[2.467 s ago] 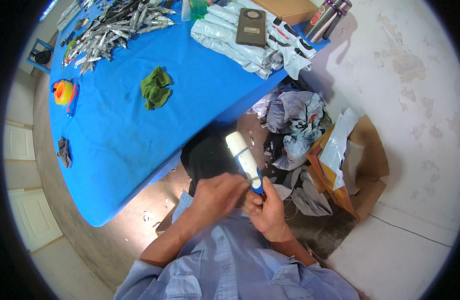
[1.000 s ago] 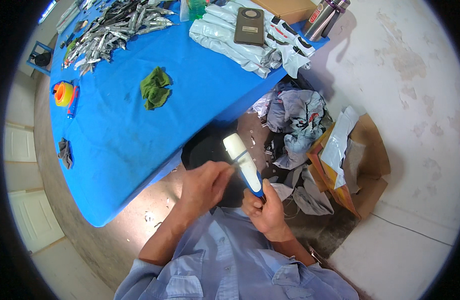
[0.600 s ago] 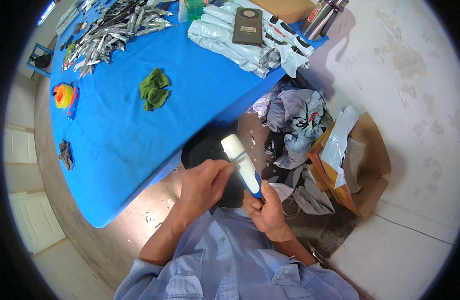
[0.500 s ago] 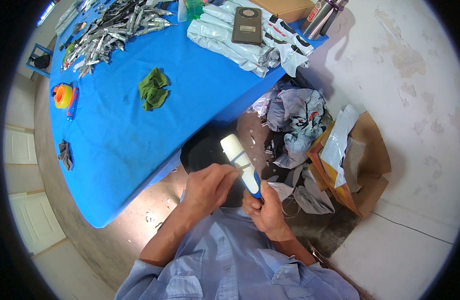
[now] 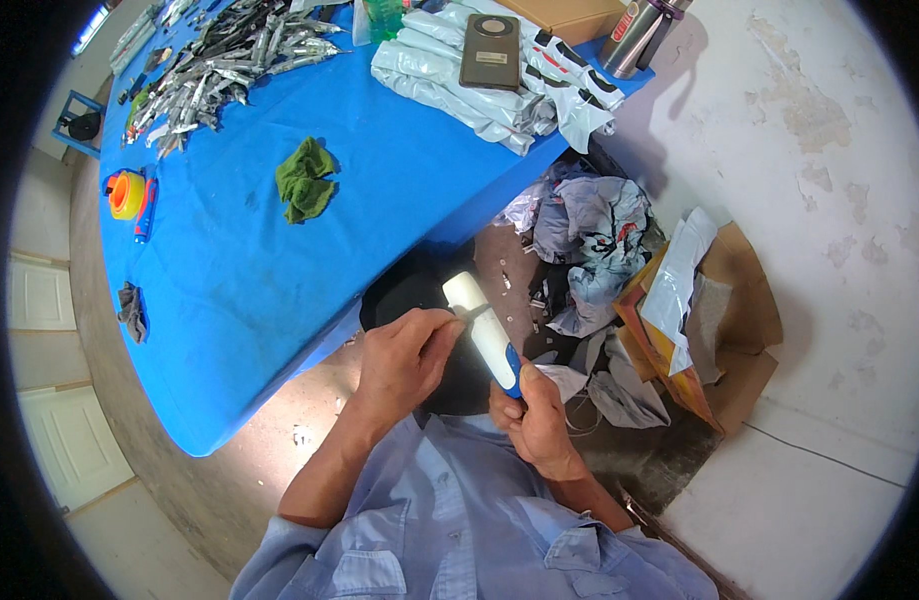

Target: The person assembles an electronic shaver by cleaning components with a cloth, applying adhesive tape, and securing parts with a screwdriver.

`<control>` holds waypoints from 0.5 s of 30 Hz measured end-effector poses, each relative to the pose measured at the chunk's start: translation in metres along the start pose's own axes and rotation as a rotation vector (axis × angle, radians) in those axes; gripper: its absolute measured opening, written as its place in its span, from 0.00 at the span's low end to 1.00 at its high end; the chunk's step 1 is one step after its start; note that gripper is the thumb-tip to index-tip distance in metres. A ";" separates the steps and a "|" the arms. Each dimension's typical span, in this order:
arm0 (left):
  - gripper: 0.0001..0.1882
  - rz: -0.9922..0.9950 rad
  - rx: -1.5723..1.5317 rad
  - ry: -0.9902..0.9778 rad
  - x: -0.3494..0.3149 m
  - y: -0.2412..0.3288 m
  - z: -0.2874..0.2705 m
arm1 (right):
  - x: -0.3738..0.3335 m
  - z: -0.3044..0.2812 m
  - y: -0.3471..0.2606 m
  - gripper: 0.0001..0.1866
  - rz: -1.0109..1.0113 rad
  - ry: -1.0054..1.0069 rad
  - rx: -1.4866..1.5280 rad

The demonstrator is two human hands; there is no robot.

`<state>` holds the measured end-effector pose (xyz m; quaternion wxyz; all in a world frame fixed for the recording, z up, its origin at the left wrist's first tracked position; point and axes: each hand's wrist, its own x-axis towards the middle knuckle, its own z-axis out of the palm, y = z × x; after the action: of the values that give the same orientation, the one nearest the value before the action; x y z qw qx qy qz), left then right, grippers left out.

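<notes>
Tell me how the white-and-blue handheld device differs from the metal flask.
Hold: the white-and-blue handheld device is gripped by the right hand, while the metal flask stands at the corner of the blue-covered table.
Colour: the device is mostly white with blue at its grip; the flask is mainly silvery.
Surface: the device looks matte, the flask shiny.
Shared: both are elongated.

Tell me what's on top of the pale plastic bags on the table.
A dark, flat, rectangular object with a round patch lies on the pale plastic bags. Whatever is directly beneath it is covered and cannot be seen.
</notes>
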<state>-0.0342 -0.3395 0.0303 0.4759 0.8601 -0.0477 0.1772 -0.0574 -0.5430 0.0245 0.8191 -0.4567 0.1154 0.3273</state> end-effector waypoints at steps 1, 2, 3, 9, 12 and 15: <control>0.05 -0.023 0.003 -0.016 0.000 0.002 -0.001 | 0.000 0.000 0.000 0.22 -0.005 0.007 -0.008; 0.05 -0.045 0.005 -0.031 -0.001 0.006 -0.003 | 0.000 0.000 0.000 0.22 -0.010 0.013 -0.016; 0.05 -0.068 0.008 -0.048 -0.002 0.009 -0.005 | 0.000 0.000 0.001 0.22 -0.023 0.013 -0.022; 0.04 0.052 0.019 -0.064 -0.006 0.008 0.002 | -0.001 0.000 0.000 0.19 -0.031 0.021 -0.044; 0.04 0.024 0.021 -0.015 0.002 0.001 -0.001 | -0.001 -0.002 0.002 0.20 -0.012 0.023 0.013; 0.05 0.030 0.019 -0.048 -0.002 0.006 -0.004 | 0.000 -0.008 0.007 0.24 -0.027 0.006 0.028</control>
<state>-0.0384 -0.3390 0.0363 0.4636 0.8679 -0.0700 0.1641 -0.0607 -0.5469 0.0151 0.8296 -0.4476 0.1163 0.3130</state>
